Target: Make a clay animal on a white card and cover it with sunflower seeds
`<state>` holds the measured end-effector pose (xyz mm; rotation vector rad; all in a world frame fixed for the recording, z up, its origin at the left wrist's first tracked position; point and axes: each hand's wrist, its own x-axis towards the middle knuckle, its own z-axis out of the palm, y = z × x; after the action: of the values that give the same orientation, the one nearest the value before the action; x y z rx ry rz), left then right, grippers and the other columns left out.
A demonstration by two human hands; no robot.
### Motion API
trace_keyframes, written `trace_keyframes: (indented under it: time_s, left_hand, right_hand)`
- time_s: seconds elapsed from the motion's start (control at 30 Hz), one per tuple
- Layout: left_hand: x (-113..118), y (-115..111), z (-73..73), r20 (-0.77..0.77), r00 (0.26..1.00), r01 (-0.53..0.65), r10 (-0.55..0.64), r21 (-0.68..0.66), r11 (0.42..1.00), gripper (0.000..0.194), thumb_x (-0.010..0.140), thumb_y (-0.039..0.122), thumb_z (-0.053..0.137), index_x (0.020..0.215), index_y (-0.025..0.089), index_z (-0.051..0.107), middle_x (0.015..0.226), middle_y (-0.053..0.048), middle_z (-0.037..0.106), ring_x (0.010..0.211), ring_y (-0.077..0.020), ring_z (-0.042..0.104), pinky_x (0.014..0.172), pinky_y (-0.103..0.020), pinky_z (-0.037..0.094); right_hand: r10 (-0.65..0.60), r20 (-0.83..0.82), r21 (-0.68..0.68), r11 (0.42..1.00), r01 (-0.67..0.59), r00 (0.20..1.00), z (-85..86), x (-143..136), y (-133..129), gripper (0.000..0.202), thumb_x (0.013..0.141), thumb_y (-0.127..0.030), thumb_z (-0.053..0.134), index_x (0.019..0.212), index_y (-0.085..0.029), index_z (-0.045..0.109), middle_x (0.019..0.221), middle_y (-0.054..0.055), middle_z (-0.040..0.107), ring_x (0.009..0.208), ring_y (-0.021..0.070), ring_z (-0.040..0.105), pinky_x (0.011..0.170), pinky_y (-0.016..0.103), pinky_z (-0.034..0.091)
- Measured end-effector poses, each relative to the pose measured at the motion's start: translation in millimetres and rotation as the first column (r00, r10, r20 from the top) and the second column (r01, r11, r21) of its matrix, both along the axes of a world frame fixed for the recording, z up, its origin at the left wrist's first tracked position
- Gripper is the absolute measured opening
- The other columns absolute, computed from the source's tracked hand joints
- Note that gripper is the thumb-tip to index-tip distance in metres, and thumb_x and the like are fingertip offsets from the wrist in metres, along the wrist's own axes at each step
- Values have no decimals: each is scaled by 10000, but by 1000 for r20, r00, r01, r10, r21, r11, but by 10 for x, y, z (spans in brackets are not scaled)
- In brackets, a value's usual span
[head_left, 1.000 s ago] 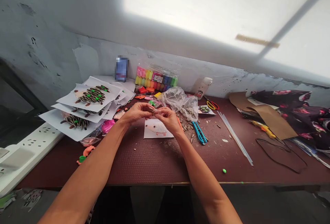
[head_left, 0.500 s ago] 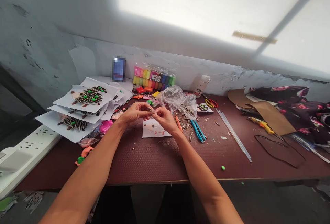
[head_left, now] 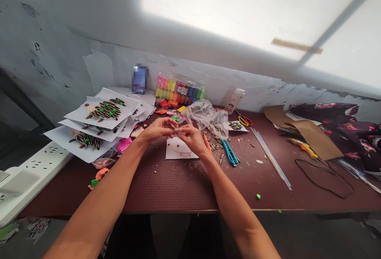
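Though well behind the front bench edge (head_left: 166,212), my left hand (head_left: 157,130) and right hand (head_left: 192,137) still in pinches on something small (head_left: 175,131).

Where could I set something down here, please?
Mostly bare: the table front below the drawing, and the patch between the clear sticks and the glue gun. Crowded: around the plastic bag and loose seeds, and by the paper stack.
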<state>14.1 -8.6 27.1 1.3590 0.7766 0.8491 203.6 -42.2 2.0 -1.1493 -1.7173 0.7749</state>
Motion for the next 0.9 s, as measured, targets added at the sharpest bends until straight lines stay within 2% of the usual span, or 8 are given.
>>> trace_keyframes:
  time_s: [0.13,0.3,0.43,0.6,0.77,0.9]
  left_hand:
    - [11,-28,33,29,1000,8,-8,-14,1000,351,574,147,754,918,153,684,969,-39,701,590,-79,575,571,-236,461]
    - [24,-14,27,69,997,-23,26,-40,999,356,560,136,698,915,163,689,936,-33,686,648,-87,547,569,-219,432]
    - [31,-10,30,98,994,-51,56,-52,997,374,534,129,664,906,164,688,935,-26,672,686,-95,538,559,-203,419]
    - [51,-50,56,120,992,-42,49,-58,997,391,534,124,628,916,162,699,924,-21,664,714,-101,552,579,-199,428]
    - [92,-51,46,158,985,-63,68,-31,998,379,597,177,738,974,158,695,940,-28,678,650,-84,536,574,-218,431]
    - [99,-16,11,18,995,-100,100,1,995,356,640,331,866,865,134,673,726,-1,638,572,-98,544,513,-227,407]
  right_hand:
    - [13,31,-39,999,-12,999,10,14,-12,108,798,-255,736,876,-223,804,922,27,713,753,127,584,711,250,457]
    - [6,3,-56,998,-6,1000,12,4,-12,167,839,-291,698,926,-204,810,913,38,725,732,125,581,692,250,444]
    - [25,-66,-105,994,-32,997,-4,-20,-6,247,882,-320,626,989,-196,811,846,34,728,640,112,544,628,246,425]
    - [27,-163,-160,986,-53,986,-7,-53,-28,283,784,-402,727,938,-178,808,803,28,728,642,120,527,584,238,390]
    - [-35,-211,-116,993,11,977,-22,-75,-21,224,745,-371,741,859,-183,781,704,-3,664,590,105,462,555,231,352]
    - [-125,-163,-73,991,115,979,-42,-55,-7,215,770,-314,713,922,-187,794,615,-36,572,551,96,387,522,228,295]
